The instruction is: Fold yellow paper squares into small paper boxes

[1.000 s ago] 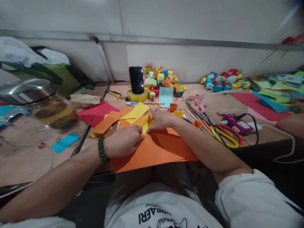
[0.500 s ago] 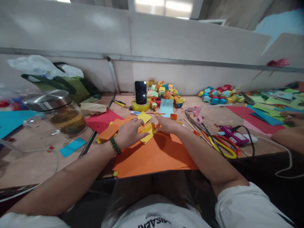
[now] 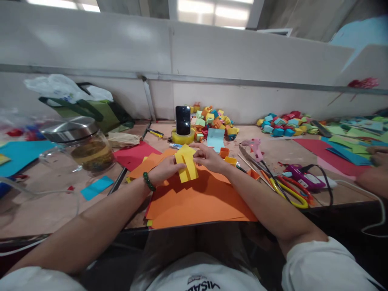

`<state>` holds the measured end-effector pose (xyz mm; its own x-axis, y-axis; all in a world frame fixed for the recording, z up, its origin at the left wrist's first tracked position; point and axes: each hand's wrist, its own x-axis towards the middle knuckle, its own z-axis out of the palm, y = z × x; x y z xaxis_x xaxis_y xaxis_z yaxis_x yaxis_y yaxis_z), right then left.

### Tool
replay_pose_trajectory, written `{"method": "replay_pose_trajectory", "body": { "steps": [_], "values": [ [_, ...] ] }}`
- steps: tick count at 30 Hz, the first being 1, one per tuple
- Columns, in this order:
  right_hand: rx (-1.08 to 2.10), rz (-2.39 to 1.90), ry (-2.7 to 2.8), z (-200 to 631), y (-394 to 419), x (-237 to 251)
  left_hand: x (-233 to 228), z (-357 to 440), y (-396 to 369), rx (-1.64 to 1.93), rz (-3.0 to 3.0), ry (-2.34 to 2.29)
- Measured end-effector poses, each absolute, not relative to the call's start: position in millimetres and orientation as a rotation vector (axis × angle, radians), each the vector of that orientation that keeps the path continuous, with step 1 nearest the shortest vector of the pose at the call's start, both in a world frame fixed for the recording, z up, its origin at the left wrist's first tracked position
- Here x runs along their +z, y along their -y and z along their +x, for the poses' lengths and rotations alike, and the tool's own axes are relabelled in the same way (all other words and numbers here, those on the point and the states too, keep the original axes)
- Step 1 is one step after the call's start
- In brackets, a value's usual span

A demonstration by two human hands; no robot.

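Head view: glass jar point(image 3: 87, 151) with steel lid, holding amber liquid, left of the orange sheets point(image 3: 197, 198). Above those sheets, left hand point(image 3: 163, 169) and right hand point(image 3: 209, 157) both pinch the folded yellow paper point(image 3: 186, 167).

Folded paper point(image 3: 186, 167) held up between left hand point(image 3: 163, 171) and right hand point(image 3: 209, 158), above sheets point(image 3: 197, 202) at table's near edge. Behind: phone point(image 3: 183, 120) upright in tape roll point(image 3: 182, 138), cube pile point(image 3: 212, 119) just right. Jar point(image 3: 86, 149) far left. Scissors point(image 3: 287, 190) and glue gun point(image 3: 254, 146) to right.
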<state>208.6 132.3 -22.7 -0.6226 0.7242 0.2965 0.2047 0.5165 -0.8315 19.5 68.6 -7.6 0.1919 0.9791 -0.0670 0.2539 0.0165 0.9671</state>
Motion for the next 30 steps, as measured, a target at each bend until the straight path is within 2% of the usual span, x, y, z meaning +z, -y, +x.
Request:
{"method": "replay_pose_trajectory", "body": {
  "steps": [10,14,19,24,27,30],
  "values": [
    [0.542,-0.759,2.273,205,-99,-14,0,22,-66,1.0,1.1,-1.184],
    [0.626,-0.773,2.216,209,-109,-15,2,18,-69,0.997,1.025,-1.195],
    [0.746,-0.815,2.084,220,-133,-18,5,14,-66,0.769,1.194,-1.248],
    [0.843,-0.73,2.252,224,-136,-17,8,20,-62,0.778,1.335,-1.341],
    [0.795,-0.697,2.326,221,-134,-21,5,23,-62,0.687,1.351,-1.378],
    [0.59,-0.722,2.268,218,-133,-24,1,22,-64,0.621,1.378,-1.392]
  ]
}}
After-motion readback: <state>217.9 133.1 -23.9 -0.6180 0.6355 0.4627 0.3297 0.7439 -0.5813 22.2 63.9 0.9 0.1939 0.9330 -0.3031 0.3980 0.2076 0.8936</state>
